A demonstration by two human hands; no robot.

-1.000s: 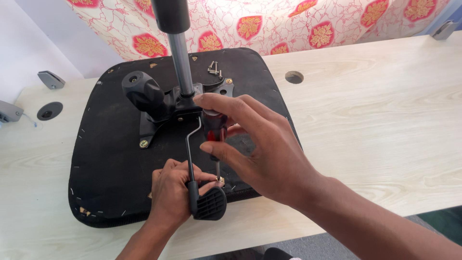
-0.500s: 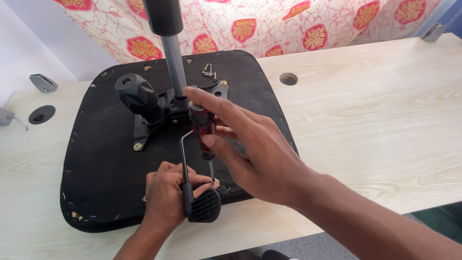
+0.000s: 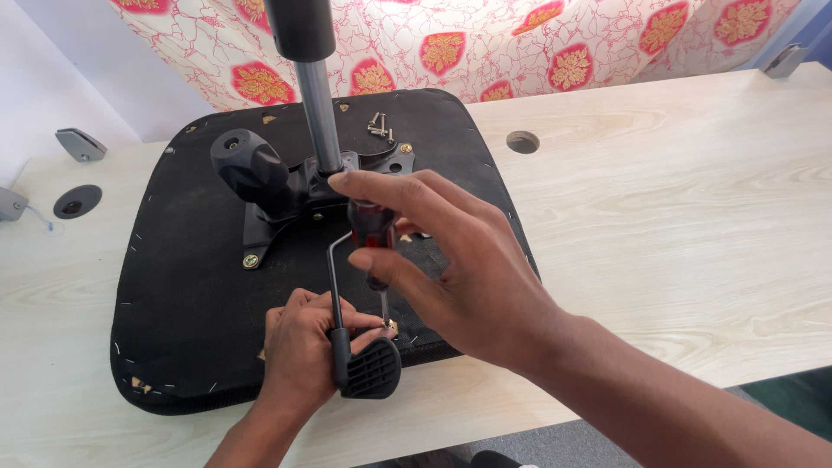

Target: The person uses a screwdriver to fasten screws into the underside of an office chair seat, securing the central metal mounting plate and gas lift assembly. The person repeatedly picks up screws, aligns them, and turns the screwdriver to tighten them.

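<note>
red-handled screwdriver (image 3: 373, 238) upright in gripping right hand (image 3: 459, 277), left hand (image 3: 303, 351) clasping lever (image 3: 340, 334) below

Upturned black chair seat (image 3: 173, 329) lies flat on a pale wood table (image 3: 676, 225), its metal gas-lift column (image 3: 317, 113) sticking straight up from the black mechanism plate (image 3: 286, 204). Right hand (image 3: 459, 269) grips a red-and-black-handled screwdriver (image 3: 373, 238) upright, tip down on a brass screw (image 3: 392, 327) near the seat's front edge. Left hand (image 3: 303, 355) rests beside that screw, fingers around the bent lever rod (image 3: 334, 277) just above its black ribbed paddle (image 3: 373, 368). Loose screws (image 3: 378, 128) sit on the seat behind the column. Floral cloth (image 3: 520, 43) hangs at the back.
</note>
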